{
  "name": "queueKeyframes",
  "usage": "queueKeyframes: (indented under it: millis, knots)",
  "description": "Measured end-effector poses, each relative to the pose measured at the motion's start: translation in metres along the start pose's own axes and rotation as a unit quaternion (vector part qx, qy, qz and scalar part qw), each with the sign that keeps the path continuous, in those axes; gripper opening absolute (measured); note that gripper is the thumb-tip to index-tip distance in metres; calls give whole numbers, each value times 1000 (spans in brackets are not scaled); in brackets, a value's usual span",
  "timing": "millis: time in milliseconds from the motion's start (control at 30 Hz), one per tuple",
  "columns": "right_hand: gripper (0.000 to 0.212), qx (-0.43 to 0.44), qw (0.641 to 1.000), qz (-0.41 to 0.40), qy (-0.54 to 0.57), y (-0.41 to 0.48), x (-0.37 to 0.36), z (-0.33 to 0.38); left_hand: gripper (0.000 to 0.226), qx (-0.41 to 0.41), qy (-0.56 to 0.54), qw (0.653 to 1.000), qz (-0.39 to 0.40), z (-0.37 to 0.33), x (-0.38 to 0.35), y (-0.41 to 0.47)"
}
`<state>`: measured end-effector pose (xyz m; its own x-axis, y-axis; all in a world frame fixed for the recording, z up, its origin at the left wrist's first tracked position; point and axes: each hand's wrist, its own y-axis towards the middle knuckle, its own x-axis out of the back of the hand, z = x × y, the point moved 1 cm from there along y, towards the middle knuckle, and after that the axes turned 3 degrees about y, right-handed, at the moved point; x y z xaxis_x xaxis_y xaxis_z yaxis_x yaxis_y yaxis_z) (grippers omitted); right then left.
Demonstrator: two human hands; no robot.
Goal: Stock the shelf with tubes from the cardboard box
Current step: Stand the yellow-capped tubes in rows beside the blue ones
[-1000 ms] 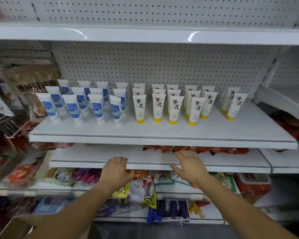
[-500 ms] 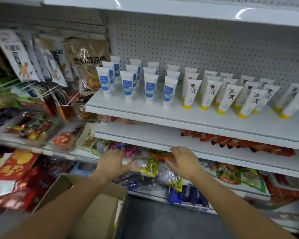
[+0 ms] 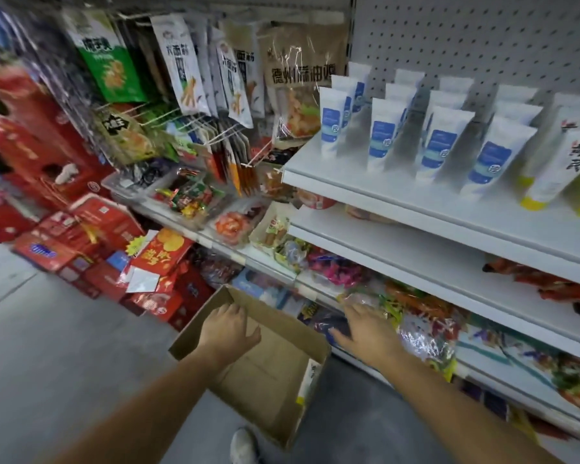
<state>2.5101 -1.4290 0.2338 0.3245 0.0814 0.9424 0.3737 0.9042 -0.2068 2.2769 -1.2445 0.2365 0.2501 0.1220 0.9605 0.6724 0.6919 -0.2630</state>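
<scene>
Two kinds of stock are already up on the white metal shelf [image 3: 416, 209], right half of frame. Brown open-top cardboard box [image 3: 272, 370] sits on the grey floor [image 3: 64, 346], bottom centre, just beside the shelving base. White plastic tubes w/ blue labels [image 3: 380, 135] stand cap-down in files, upper right. White tubes w/ yellow caps [image 3: 549, 175] are next to them at the far right edge. No tube visible in the part of the box that shows, only bare cardboard, tho my hand hides a corner.

My left hand [image 3: 230, 329] hangs over the box's far left corner, fingers loose, holding nothing. My right hand [image 3: 365, 333], centre frame, has fingers straight and empty, over shiny snack packets [image 3: 422, 333] beside the box.

Step, I reckon: going for the next pick. Next: both hands down into the box, check what's left, grip tubes by the body.
</scene>
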Motion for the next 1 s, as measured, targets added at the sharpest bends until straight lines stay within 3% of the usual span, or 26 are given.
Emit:
queueKeyframes:
  millis: [233,567,1000]
  knots:
    - [63,-26,999,29,7,44,-57,42,64,-55,-3,998,41,38,-53,48]
    - [67,-162,981,86,56,85,-145,100,53,-193,-3,972,132,80,-140,108]
    - [52,-239,954,153,95,111,-252,109,48,-167,5,965,201,98,-245,146]
